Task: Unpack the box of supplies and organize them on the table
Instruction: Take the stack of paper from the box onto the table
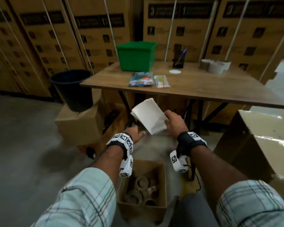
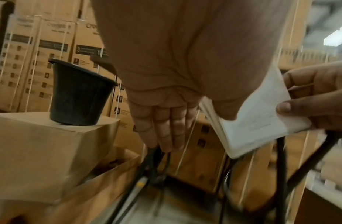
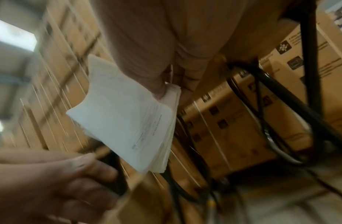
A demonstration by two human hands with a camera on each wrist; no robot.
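Observation:
My right hand [image 1: 169, 119] pinches one end of a thick stack of white paper [image 1: 148, 115], held in the air below the table's front edge. In the right wrist view the thumb lies on top of the paper stack [image 3: 128, 115]. My left hand [image 1: 137, 132] is just left of the stack's lower corner, apart from it, with its fingers [image 2: 166, 128] straight and holding nothing. On the floor under my forearms stands the open cardboard box [image 1: 142, 210] with several tape rolls [image 1: 142, 181] inside.
The wooden table [image 1: 211, 90] carries a green bin [image 1: 135, 55], two plastic packets [image 1: 141, 79], a pen holder [image 1: 179, 61], a white disc [image 1: 175, 71] and tape rolls [image 1: 215, 66]. A black bucket [image 1: 72, 89] stands on cartons at the left. Another carton [image 1: 259, 136] is at the right.

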